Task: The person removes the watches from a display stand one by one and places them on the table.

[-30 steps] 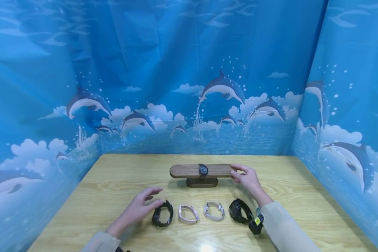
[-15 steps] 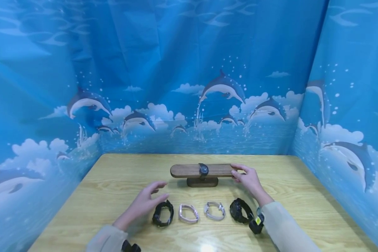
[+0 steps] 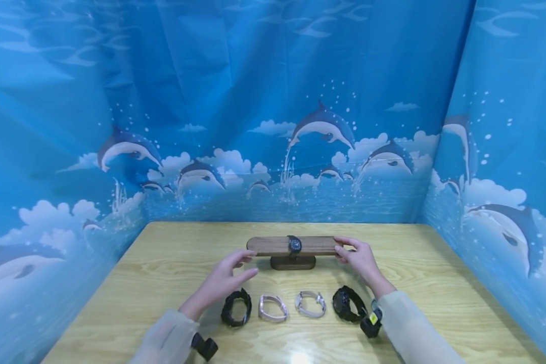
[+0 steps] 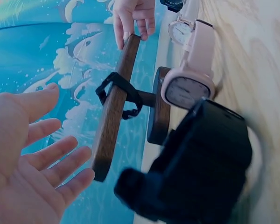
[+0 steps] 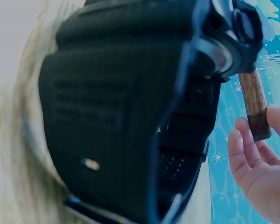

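A wooden watch stand (image 3: 270, 246) has a T-shaped form, with a black watch (image 3: 294, 245) strapped round the middle of its bar. Thumb and fingers of my right hand (image 3: 361, 262) pinch the bar's right end; the right wrist view shows this grip on the wood (image 5: 253, 102). My left hand (image 3: 220, 279) is at the bar's left end, its fingers spread and holding nothing. In the left wrist view, the left fingertips (image 4: 86, 173) lie close to the bar's end (image 4: 102, 165); whether they touch it I cannot tell.
Nearer on the wooden table (image 3: 186, 242) stand several watches in a row: a black one (image 3: 227, 309), a pink one (image 3: 273, 317), a white one (image 3: 310, 313) and a bulky black one (image 3: 341, 304). A blue dolphin-print curtain (image 3: 236, 101) encloses the table's back and sides.
My left hand has moved forward and right, from above the left black watch to the left end of the stand's bar. My right hand keeps its grip on the other end.
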Demonstrator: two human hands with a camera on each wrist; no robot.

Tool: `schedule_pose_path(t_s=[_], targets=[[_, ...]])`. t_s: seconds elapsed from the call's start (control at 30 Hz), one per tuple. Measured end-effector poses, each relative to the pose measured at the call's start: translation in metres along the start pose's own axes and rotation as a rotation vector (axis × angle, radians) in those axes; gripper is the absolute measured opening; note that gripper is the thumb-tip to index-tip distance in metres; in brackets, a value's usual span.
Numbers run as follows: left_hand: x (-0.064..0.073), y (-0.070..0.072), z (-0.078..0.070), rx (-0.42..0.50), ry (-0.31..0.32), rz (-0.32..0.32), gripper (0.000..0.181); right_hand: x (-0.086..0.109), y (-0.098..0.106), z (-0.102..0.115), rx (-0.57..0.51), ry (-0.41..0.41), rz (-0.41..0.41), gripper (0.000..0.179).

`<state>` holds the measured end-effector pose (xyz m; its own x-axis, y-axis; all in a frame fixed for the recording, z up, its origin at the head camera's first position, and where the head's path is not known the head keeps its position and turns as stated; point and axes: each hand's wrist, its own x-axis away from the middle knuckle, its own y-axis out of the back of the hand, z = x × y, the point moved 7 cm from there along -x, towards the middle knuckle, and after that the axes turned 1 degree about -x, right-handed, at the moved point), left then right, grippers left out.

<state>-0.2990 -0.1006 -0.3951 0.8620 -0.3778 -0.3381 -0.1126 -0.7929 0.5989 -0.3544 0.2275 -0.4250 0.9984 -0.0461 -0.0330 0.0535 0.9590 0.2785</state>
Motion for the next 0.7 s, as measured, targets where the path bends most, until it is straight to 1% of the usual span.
schedule_pose_path(t_s=[0.1, 0.2, 0.33, 0.43, 0.6, 0.63, 0.7], targets=[[-0.006, -0.003, -0.007, 0.002, -0.026, -0.001, 0.052, 0.0, 0.0, 0.0, 0.004, 0.0, 0.01, 0.039], [-0.013, -0.007, -0.015, 0.01, -0.067, -0.007, 0.054, -0.001, 0.002, -0.001, 0.013, 0.002, 0.01, 0.039], [-0.02, -0.01, -0.021, -0.023, -0.092, -0.023, 0.055, -0.002, 0.003, -0.001, 0.011, -0.001, 0.01, 0.039], [-0.024, -0.011, -0.022, -0.052, -0.068, -0.03, 0.055, -0.003, 0.003, -0.001, 0.004, -0.007, 0.011, 0.04], [-0.033, -0.013, -0.021, -0.062, -0.024, -0.027, 0.055, -0.003, 0.001, -0.001, -0.001, -0.008, 0.012, 0.04], [-0.034, -0.014, -0.022, -0.066, -0.019, -0.025, 0.056, -0.003, 0.001, -0.002, -0.002, -0.008, 0.011, 0.04], [-0.038, -0.016, -0.023, -0.07, -0.029, -0.02, 0.056, -0.002, 0.001, -0.002, -0.004, -0.009, 0.011, 0.04]])
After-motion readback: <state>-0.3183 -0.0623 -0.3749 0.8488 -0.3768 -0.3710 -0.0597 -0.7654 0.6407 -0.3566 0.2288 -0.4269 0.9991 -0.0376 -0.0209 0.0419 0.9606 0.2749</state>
